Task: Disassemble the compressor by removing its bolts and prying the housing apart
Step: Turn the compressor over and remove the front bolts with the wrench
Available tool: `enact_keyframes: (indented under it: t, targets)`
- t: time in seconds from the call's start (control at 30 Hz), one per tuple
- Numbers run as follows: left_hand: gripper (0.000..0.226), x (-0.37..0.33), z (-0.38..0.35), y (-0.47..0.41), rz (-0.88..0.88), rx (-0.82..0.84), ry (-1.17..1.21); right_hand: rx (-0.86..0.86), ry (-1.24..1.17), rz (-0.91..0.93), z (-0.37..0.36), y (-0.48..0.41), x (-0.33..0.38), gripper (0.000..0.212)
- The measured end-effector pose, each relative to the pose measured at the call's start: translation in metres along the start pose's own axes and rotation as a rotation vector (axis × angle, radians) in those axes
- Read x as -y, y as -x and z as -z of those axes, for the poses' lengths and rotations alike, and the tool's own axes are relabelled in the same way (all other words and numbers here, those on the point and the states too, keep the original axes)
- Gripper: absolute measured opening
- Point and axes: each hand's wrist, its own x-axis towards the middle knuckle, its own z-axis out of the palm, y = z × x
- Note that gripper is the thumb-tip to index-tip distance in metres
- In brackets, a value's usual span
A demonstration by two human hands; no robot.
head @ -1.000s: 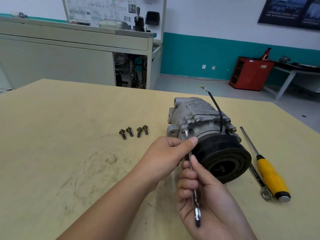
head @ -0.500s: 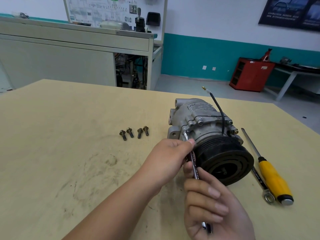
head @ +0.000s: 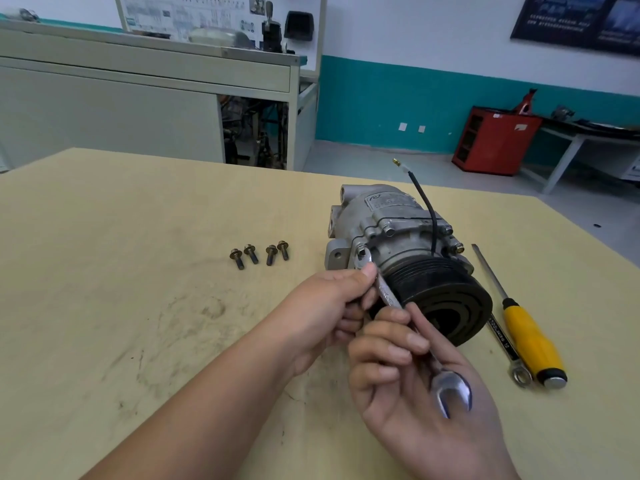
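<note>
- The compressor lies on its side on the desk, its black pulley turned towards me.
- My left hand, at the compressor's near left side, grips the wrench just below its far end, thumb on top and fingers curled beneath.
- That far end sits on a bolt in the compressor's housing, just behind the pulley.
- My right hand, nearer me than the compressor, curls its fingers round the wrench's shank; the open end lies across my palm.
- Four loose bolts lie in a row left of the compressor, apart from it.
- A yellow screwdriver and a spare wrench lie side by side just right of the compressor.
- A black wire rises from the compressor's top.
</note>
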Motion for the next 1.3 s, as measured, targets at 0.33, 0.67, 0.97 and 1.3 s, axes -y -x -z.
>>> enact_keyframes:
  t: [0.33,0.67,0.97,1.3]
  targets:
    - [0.056,-0.002,-0.005,0.002,-0.053,-0.126,-0.120,-0.287,0.244,0.163,-0.018,-0.005,-0.009,0.015]
    - [0.036,-0.006,0.000,0.004,0.043,-0.132,-0.020,-0.273,0.183,0.076,-0.011,-0.006,-0.012,0.021]
    - [0.048,-0.005,-0.001,0.001,-0.099,-0.162,-0.301,-0.482,0.297,0.172,-0.008,-0.007,-0.015,0.016]
    - [0.047,-0.002,-0.002,-0.001,-0.079,-0.142,-0.294,-0.275,0.007,0.018,-0.012,0.007,0.002,0.012]
